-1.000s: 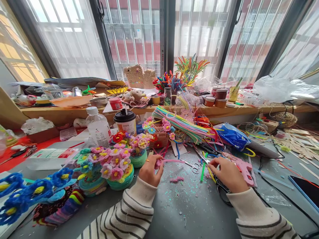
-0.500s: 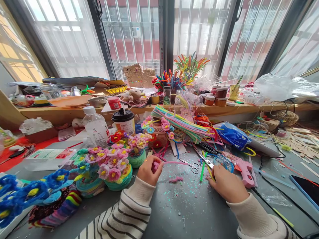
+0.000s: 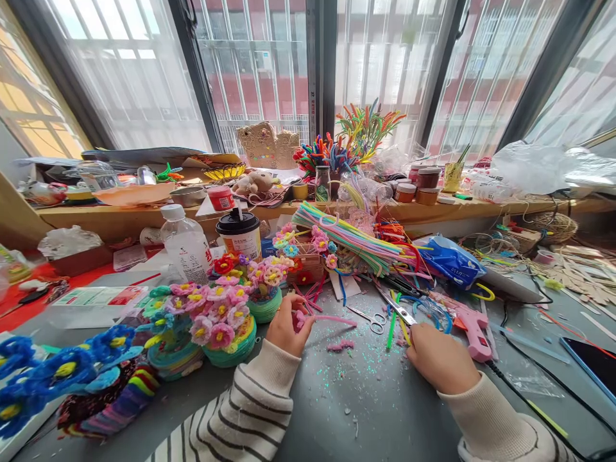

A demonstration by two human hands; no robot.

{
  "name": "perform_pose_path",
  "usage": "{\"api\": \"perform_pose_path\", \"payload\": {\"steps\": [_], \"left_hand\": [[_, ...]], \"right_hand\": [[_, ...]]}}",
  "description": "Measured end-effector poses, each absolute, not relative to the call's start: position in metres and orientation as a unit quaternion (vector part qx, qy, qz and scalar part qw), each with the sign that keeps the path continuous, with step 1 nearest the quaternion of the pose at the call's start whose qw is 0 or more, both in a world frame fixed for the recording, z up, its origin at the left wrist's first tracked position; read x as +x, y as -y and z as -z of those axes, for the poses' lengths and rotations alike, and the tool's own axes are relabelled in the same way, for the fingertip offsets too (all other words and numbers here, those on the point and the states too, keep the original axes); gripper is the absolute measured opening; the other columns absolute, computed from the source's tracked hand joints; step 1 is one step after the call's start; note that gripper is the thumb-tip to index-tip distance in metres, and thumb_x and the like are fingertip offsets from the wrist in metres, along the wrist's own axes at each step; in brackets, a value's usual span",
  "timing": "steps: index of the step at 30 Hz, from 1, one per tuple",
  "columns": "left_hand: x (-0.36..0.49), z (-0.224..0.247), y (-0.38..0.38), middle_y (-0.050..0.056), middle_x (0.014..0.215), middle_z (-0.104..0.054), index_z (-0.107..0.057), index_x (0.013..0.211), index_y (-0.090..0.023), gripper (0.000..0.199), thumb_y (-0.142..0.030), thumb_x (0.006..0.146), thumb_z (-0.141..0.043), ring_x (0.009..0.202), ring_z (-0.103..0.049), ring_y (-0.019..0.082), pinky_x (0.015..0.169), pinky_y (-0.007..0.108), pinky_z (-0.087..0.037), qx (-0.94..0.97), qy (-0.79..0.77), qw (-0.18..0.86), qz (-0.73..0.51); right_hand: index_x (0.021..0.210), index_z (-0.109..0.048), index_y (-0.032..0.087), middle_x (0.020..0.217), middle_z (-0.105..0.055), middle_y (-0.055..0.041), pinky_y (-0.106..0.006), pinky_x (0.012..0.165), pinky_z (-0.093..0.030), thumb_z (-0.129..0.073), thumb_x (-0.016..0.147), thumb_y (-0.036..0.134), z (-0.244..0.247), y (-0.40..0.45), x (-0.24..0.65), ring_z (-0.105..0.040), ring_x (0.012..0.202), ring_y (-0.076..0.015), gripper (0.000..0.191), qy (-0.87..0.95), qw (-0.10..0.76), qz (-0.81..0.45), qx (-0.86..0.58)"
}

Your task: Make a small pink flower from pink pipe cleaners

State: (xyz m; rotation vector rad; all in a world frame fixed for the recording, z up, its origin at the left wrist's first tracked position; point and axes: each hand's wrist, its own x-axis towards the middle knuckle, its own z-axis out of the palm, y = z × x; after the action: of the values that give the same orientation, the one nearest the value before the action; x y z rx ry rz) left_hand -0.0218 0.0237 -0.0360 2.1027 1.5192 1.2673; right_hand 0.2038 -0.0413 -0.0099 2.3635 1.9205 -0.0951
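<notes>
The left hand (image 3: 289, 328) pinches a pink fuzzy stick (image 3: 337, 319), and one end pokes out over the gray table (image 3: 360, 410). The right hand (image 3: 445, 356) is wrapped around the handles of the big scissors (image 3: 405, 315). Small scissors (image 3: 376, 325) lie between the hands. Pink fuzzy flowers (image 3: 221, 311) stand near the left one.

On the grey counter (image 3: 359, 398), a pastel fuzzy-stick bundle (image 3: 353, 239) lies by the far edge, behind a thin pink fuzzy stem (image 3: 335, 318), left of a pink plastic glue gun (image 3: 474, 333).
</notes>
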Motion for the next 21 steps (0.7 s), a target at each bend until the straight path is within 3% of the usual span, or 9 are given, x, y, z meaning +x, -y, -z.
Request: {"api": "perform_pose_path", "payload": {"steps": [4, 12, 21], "left_hand": [[-0.024, 0.034, -0.021, 0.0, 0.064, -0.057, -0.049, 0.074, -0.018, 0.013, -0.017, 0.061, -0.053, 0.06, -0.053, 0.014, 0.057, 0.025, -0.042, 0.776, -0.497, 0.096, -0.376], [-0.024, 0.032, -0.017, 0.002, 0.068, -0.061, -0.056, 0.074, -0.018, 0.013, -0.014, 0.061, -0.056, 0.066, -0.056, 0.019, 0.063, 0.031, -0.04, 0.811, -0.542, 0.018, -0.222], [-0.023, 0.028, -0.014, 0.002, 0.069, -0.062, -0.058, 0.072, -0.019, 0.009, -0.018, 0.064, -0.054, 0.067, -0.055, 0.018, 0.066, 0.031, -0.037, 0.804, -0.56, 0.008, -0.201]], "right_hand": [[0.078, -0.055, 0.013, 0.085, -0.059, -0.0118, -0.027, 0.048, -0.035, -0.036, 0.075, 0.017, 0.011, 0.042, 0.201, -0.058, 0.073, -0.0247, 0.019, -0.62, 0.034, 0.019, 0.784], [0.072, -0.051, 0.015, 0.078, -0.058, -0.0082, -0.027, 0.048, -0.033, -0.032, 0.08, 0.02, 0.013, 0.035, 0.209, -0.057, 0.07, -0.0221, 0.021, -0.605, -0.014, -0.016, 0.796], [0.068, -0.043, 0.018, 0.069, -0.052, -0.0035, -0.024, 0.047, -0.031, -0.039, 0.078, 0.022, 0.01, 0.026, 0.22, -0.051, 0.06, -0.0166, 0.011, -0.557, -0.227, -0.172, 0.78]]}}
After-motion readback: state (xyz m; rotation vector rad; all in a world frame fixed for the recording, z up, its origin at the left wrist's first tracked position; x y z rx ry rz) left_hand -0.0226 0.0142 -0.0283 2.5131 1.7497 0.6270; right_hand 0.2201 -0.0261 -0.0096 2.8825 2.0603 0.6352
